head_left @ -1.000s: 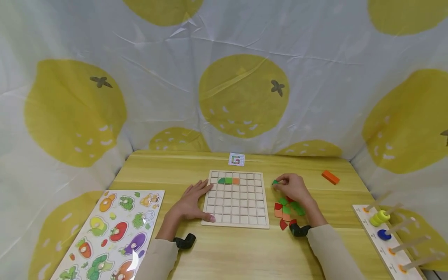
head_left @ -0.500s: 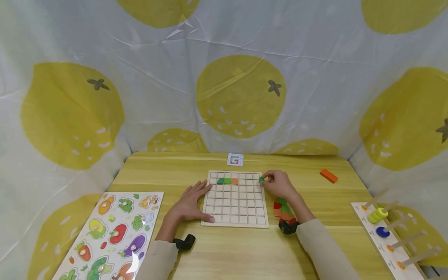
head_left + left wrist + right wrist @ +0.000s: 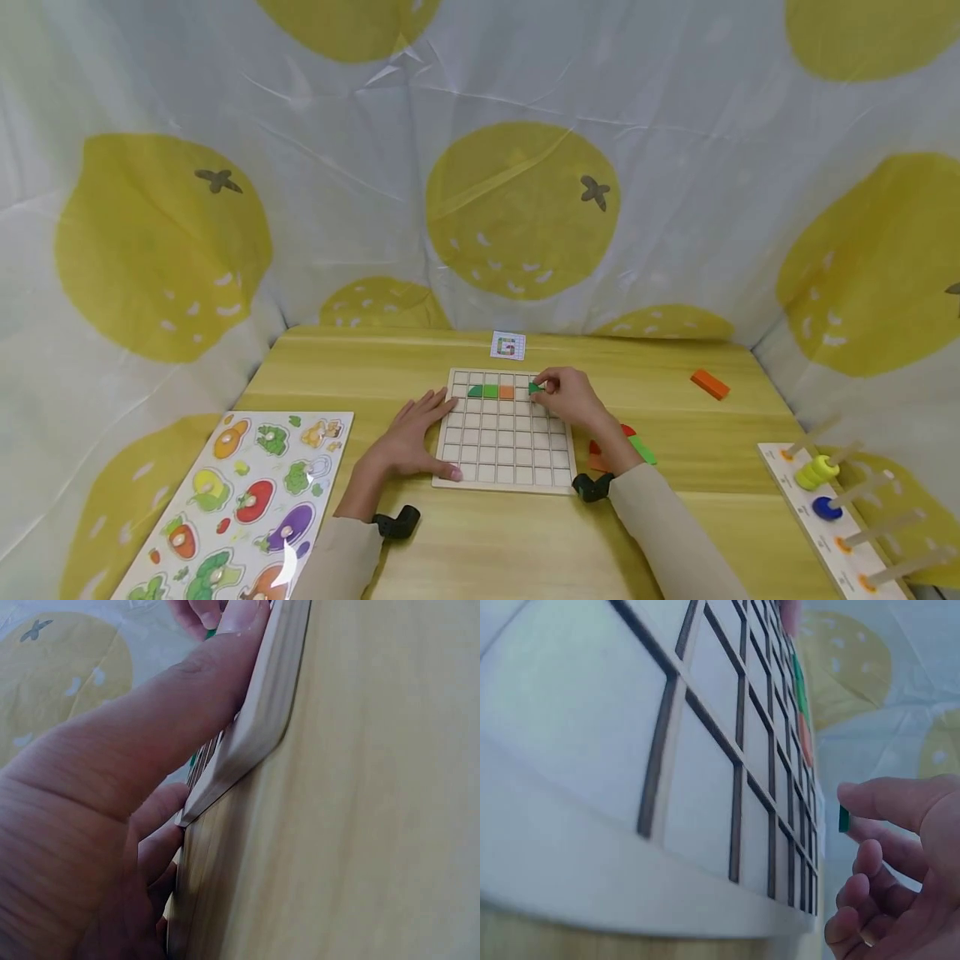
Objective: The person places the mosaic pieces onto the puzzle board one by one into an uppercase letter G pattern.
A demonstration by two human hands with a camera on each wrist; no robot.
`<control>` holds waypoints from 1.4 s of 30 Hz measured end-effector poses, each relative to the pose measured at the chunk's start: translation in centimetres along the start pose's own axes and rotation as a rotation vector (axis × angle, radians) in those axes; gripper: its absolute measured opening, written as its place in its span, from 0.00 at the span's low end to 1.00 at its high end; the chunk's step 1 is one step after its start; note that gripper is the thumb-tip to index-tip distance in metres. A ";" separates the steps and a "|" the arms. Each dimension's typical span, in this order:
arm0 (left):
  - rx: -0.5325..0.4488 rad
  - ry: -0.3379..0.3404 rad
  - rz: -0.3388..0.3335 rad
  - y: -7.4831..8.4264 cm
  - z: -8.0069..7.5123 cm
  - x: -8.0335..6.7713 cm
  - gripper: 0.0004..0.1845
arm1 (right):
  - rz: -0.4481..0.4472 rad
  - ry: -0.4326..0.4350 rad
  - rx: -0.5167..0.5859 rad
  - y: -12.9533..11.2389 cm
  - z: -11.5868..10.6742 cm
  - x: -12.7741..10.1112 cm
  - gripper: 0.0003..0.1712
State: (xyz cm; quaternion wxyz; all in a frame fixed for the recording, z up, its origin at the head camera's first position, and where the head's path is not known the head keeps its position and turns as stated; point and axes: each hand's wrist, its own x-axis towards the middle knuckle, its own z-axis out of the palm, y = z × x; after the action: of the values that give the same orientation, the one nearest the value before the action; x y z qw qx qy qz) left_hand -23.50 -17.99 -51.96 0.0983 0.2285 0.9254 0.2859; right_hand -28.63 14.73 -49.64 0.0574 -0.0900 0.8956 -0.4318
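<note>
The tabletop (image 3: pixel 675 400) carries a grid board (image 3: pixel 504 454) at its middle, a picture puzzle (image 3: pixel 247 500) at the near left and a peg rack with rings (image 3: pixel 832 517) at the near right. The left hand (image 3: pixel 411 433) lies flat with straight fingers against the board's left edge, thumb along the near corner. The right hand (image 3: pixel 572 398) hovers over the board's far right part, pinching a small green piece (image 3: pixel 535 388) between thumb and forefinger, just right of the green and orange row (image 3: pixel 491 390) already set in the board. Loose red, orange and green pieces (image 3: pixel 618 446) lie right of the board. An orange block (image 3: pixel 709 384) sits far right; a small card (image 3: pixel 507 345) lies beyond the board.
</note>
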 end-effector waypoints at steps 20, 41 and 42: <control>-0.003 -0.021 -0.017 0.1 -0.2 -0.2 0.68 | 0.005 -0.035 -0.072 -0.2 2.1 1.2 0.11; 0.007 -0.013 -0.003 -0.1 -0.1 0.2 0.67 | -0.007 0.005 -0.055 -0.4 0.5 0.3 0.13; 0.004 -0.012 -0.003 0.0 -0.1 0.2 0.67 | -0.015 0.009 -0.051 -0.3 0.2 0.1 0.13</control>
State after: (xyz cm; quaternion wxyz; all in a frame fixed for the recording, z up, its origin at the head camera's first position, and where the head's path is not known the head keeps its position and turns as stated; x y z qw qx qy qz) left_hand -23.69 -18.01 -51.91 0.1039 0.2293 0.9256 0.2826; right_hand -28.66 14.34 -49.52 0.0479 -0.0961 0.9059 -0.4096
